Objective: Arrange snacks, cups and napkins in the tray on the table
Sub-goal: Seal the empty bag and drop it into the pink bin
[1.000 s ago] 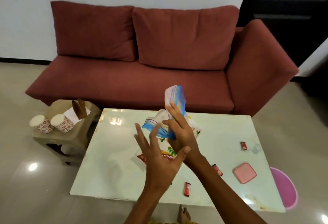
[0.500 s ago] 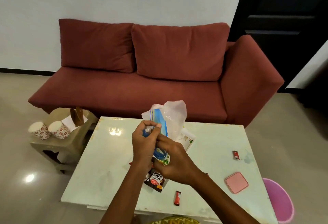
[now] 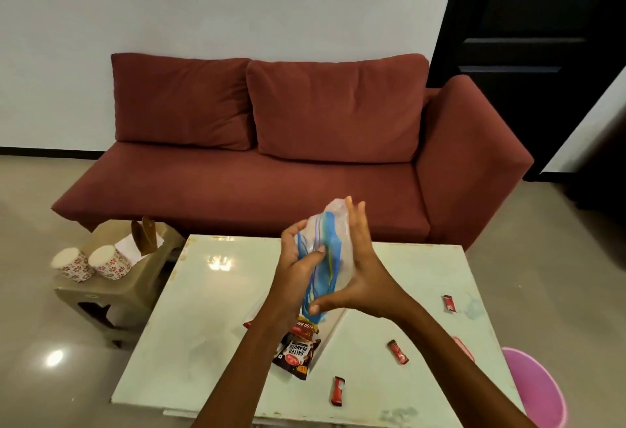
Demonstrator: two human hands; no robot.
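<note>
Both hands hold a clear plastic bag (image 3: 330, 251) with blue stripes above the white table (image 3: 210, 326). My left hand (image 3: 298, 268) grips its left side with thumb and fingers. My right hand (image 3: 359, 271) presses its right side, thumb under the bag, fingers straight up. Below the bag lie snack packets, among them a dark salted peanuts packet (image 3: 296, 356). Three small red candy bars (image 3: 338, 390) lie on the table's right half. Two patterned paper cups (image 3: 89, 263) lie on a beige stool, beside white napkins (image 3: 130, 248).
A beige stool (image 3: 111, 288) stands left of the table. A red sofa (image 3: 271, 163) runs behind it. A pink bin (image 3: 538, 390) is at the table's right front corner. A pink flat thing (image 3: 462, 346) shows past my right forearm.
The bag has been twisted and crumpled between both hands. My right hand has opened flat against it, while my left hand shifted its grip. The view tilted upward.
</note>
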